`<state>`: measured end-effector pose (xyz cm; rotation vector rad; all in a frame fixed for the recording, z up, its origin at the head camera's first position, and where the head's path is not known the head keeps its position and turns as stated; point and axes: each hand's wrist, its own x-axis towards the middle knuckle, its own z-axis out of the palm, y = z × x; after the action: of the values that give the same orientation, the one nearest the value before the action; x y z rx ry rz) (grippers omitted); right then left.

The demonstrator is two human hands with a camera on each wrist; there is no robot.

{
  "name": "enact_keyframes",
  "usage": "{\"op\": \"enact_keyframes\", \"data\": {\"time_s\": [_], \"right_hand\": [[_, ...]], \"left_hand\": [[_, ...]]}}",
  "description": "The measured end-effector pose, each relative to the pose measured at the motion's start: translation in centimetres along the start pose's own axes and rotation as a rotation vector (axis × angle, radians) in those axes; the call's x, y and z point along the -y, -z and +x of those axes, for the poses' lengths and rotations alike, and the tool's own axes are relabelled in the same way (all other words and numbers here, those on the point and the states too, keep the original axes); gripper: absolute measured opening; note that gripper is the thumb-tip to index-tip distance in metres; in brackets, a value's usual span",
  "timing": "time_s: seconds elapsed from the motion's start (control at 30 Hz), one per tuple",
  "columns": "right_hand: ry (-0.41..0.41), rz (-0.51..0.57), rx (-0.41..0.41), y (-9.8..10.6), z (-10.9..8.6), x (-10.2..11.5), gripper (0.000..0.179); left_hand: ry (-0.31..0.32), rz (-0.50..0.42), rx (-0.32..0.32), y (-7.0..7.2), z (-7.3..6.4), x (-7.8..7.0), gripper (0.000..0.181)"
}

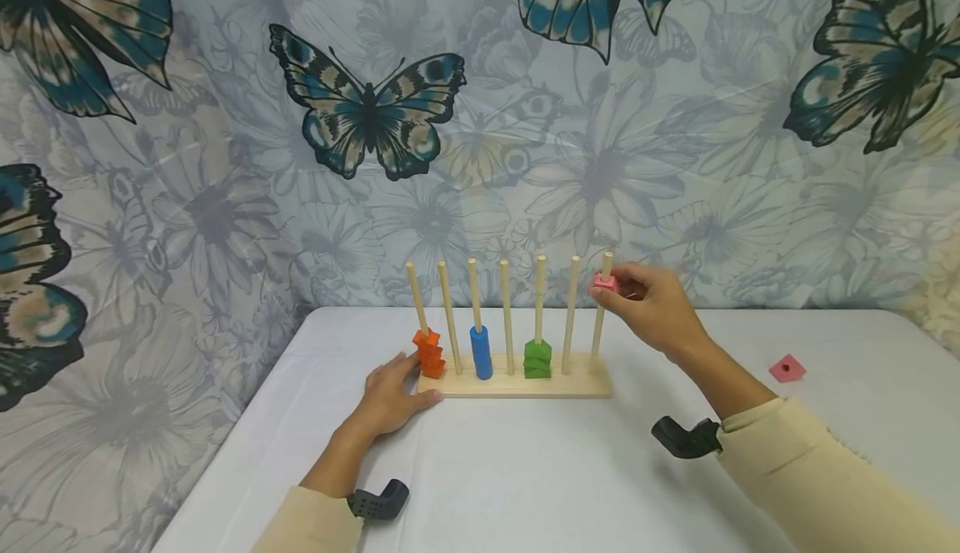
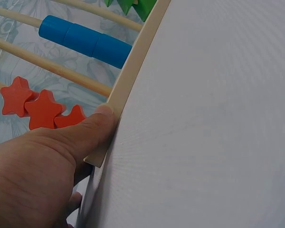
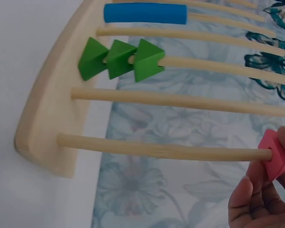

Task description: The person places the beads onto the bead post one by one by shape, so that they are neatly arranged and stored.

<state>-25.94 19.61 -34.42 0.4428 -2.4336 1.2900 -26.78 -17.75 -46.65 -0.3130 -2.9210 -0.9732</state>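
A wooden peg stand (image 1: 517,388) with several upright pegs rests on the white table. My right hand (image 1: 656,309) pinches a pink block (image 1: 606,283) between thumb and fingers, around the upper part of the rightmost peg (image 3: 166,151). In the head view the peg's tip shows above the block. At the stand's other end, my left hand (image 1: 392,399) holds the base, its thumb (image 2: 92,128) pressing the front edge. Orange star blocks (image 2: 42,108) are stacked on the leftmost peg beside that hand. Some left fingers are hidden behind the base.
Blue cylinders (image 1: 481,353) are stacked on the third peg from the left, and green blocks (image 1: 537,359) on the fifth. Another pink block (image 1: 787,368) with a hole lies on the table at right. A butterfly-printed cloth (image 1: 480,211) hangs behind the table.
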Motion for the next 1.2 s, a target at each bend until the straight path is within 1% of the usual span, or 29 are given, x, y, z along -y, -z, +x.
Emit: {"op": "enact_keyframes", "data": {"time_s": [0.3,0.43,0.67,0.87,0.93,1.0,1.2], "right_hand": [[-0.006,0.010,0.049,-1.1,-1.0,-2.0,0.029],[0.008,-0.011,0.078,-1.6,-1.5,-3.1,0.028],[0.019,-0.044,0.111,-2.6,-2.5,-4.8,0.019],[0.023,-0.076,0.187,-3.0,-3.1,-5.9,0.012],[0.022,-0.097,0.213,-3.1,-3.2,-6.2,0.013],[0.004,-0.123,0.235,-3.2,-3.3,-6.4,0.013],[-0.083,-0.203,0.301,-3.5,-3.4,-6.5,0.009]], "left_hand": [[-0.003,0.002,-0.002,0.0,0.0,-0.1,0.076],[0.001,-0.007,-0.003,0.0,0.0,-0.1,0.076],[0.006,-0.010,-0.009,0.0,-0.1,-0.2,0.074],[0.011,-0.015,-0.009,0.0,-0.2,-0.4,0.074],[0.010,-0.014,-0.009,0.0,-0.2,-0.4,0.074],[0.012,-0.016,-0.009,0.0,-0.2,-0.4,0.074],[0.012,-0.015,-0.008,0.0,-0.2,-0.5,0.074]]}}
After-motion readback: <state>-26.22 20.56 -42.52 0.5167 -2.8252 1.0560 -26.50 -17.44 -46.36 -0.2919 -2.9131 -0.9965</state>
